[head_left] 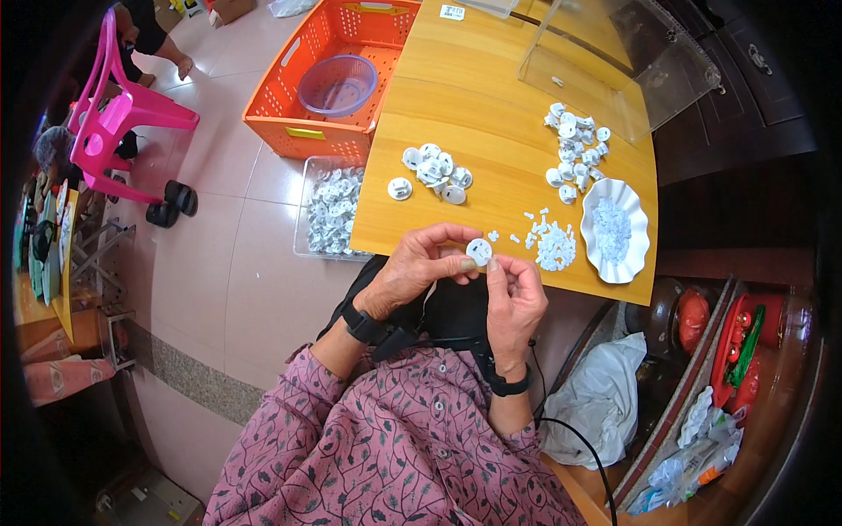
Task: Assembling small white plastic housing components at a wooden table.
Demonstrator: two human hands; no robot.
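Observation:
Near the table's front edge, my left hand (419, 267) pinches a small white round plastic socket cover (479, 251) with dark slots in its face. My right hand (516, 302) is closed at the cover's lower right edge, its thumb against it; the fingers behind are partly hidden. Ahead of my left hand lies a pile of similar white covers (432, 167). Small translucent plastic pieces (554, 245) are heaped just beyond my right hand, and a few loose ones lie nearer the cover. More of them fill a white wavy-edged dish (638, 230) at the right.
White plastic parts (574, 145) lie farther back on the yellow wooden table (491, 79), near a clear plastic box (605, 79). Left of the table are an orange crate (263, 114) holding a purple basket (338, 86), a clear bin of parts (333, 206) and a pink chair (132, 110).

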